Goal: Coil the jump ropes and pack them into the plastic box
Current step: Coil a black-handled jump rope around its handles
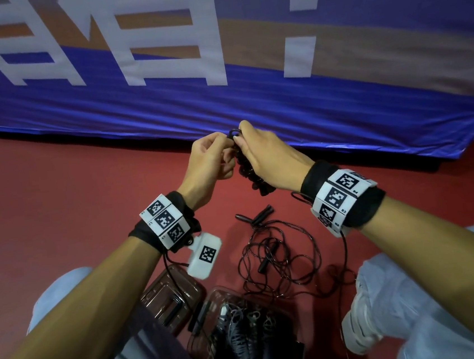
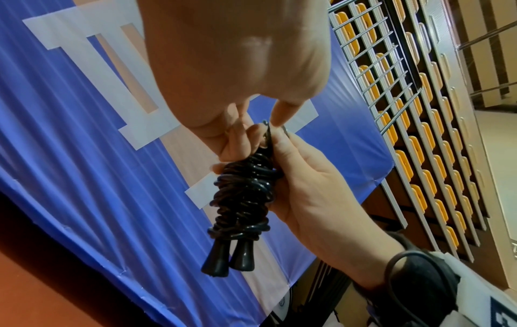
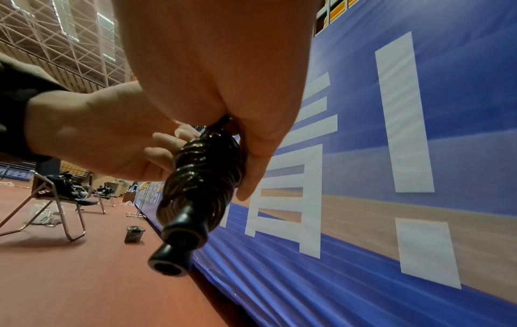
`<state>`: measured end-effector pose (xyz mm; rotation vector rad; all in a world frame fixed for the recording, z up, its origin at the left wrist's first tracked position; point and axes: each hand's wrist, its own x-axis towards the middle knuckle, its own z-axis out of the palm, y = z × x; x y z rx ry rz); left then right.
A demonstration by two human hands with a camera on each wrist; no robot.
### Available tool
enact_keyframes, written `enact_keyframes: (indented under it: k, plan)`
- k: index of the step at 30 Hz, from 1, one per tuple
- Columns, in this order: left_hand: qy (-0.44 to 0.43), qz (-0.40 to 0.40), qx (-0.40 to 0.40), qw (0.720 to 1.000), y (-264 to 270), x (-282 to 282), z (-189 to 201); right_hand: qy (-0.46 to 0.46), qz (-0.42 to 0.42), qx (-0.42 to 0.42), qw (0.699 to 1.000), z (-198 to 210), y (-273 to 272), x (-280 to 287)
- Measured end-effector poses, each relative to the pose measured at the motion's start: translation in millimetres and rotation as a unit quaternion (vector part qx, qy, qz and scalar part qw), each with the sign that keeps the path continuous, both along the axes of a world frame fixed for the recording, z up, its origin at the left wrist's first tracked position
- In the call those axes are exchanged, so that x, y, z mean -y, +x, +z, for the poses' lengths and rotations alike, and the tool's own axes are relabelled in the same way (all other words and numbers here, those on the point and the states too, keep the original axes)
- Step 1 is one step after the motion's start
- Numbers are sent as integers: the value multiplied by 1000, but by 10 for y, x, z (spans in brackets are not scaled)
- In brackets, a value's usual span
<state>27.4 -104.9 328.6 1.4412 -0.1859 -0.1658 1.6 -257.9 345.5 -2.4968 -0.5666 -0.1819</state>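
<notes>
A black jump rope [image 1: 247, 168] wound tightly round its two handles hangs between my hands above the red floor. My left hand [image 1: 224, 141] pinches the rope's loose loop at the top of the bundle. My right hand [image 1: 242, 135] grips the bundle's upper part from the right. In the left wrist view the bundle [image 2: 243, 192] hangs with both handle ends [image 2: 226, 263] pointing down. The right wrist view shows the same bundle [image 3: 204, 172] end-on. Several loose black ropes [image 1: 279, 259] lie tangled on the floor below. The clear plastic box [image 1: 213, 297] holds coiled ropes near my knees.
The box's clear lid [image 1: 169, 299] lies left of the box. A blue banner [image 1: 281, 107] closes off the far side. My white shoe [image 1: 364, 321] and knees flank the box. Folding chairs [image 3: 56, 199] and a small container [image 3: 134, 233] stand far off on the floor.
</notes>
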Motion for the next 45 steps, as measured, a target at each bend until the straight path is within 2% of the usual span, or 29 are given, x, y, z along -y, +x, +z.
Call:
enact_keyframes:
  k: [11, 14, 19, 23, 27, 30, 33, 35, 41, 43, 45]
  plan:
    - [-43, -90, -4, 995, 1, -80, 26, -7, 20, 8, 1000, 51, 28, 54]
    - [-35, -75, 13, 996, -6, -84, 18, 12, 23, -8, 1000, 61, 45, 81]
    - [24, -10, 46, 999, -44, -35, 12, 35, 27, -32, 999, 37, 43, 74]
    - [40, 16, 53, 998, -31, -15, 20, 127, 4, -90, 988, 25, 27, 28]
    - [53, -6, 67, 996, 0, -34, 19, 281, -62, -163, 944, 26, 61, -58]
    - [56, -29, 75, 995, 15, -63, 3, 405, -64, -253, 876, 18, 76, -65]
    - [54, -46, 75, 995, 18, -103, 23, 472, -46, -309, 825, 2, 84, -18]
    - [58, -49, 73, 994, 18, -133, 39, 494, -35, -327, 805, -26, 82, -10]
    - [111, -24, 58, 992, -19, -130, 92, 477, -39, -320, 817, -70, 30, -49]
    - [138, -18, 62, 988, -12, -126, 90, 450, -53, -304, 838, -82, 24, -48]
    - [201, -10, 101, 974, -5, -143, 68, 426, -71, -275, 859, -121, 19, -77]
